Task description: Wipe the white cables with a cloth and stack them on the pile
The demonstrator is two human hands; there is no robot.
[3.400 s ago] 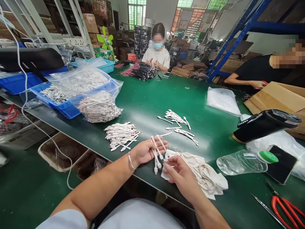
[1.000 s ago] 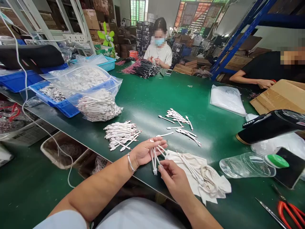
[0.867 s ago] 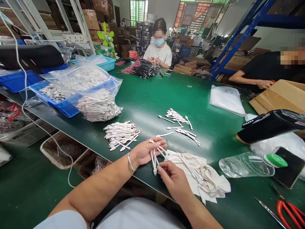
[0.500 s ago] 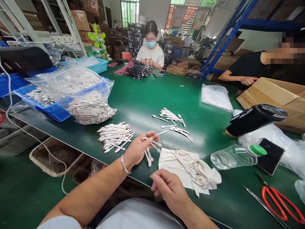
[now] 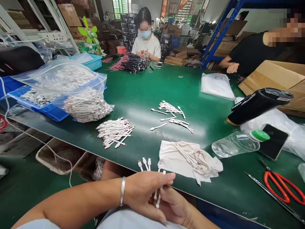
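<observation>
Counter: green-topped counter in a cluttered workshop, with a co-worker seated at the far side behind a black cable bundle.
Left hand: fingers closed together around short white cables, silver bangle on the wrist.
Right hand: just below the left hand, fingers against the cables' lower stems; whether they grip, I cannot tell.
Cables: held in both hands' space at the counter's front edge, plug ends sticking up past the left hand.
Nearby: a loose cable pile to the left, a cream cloth to the right.
</observation>
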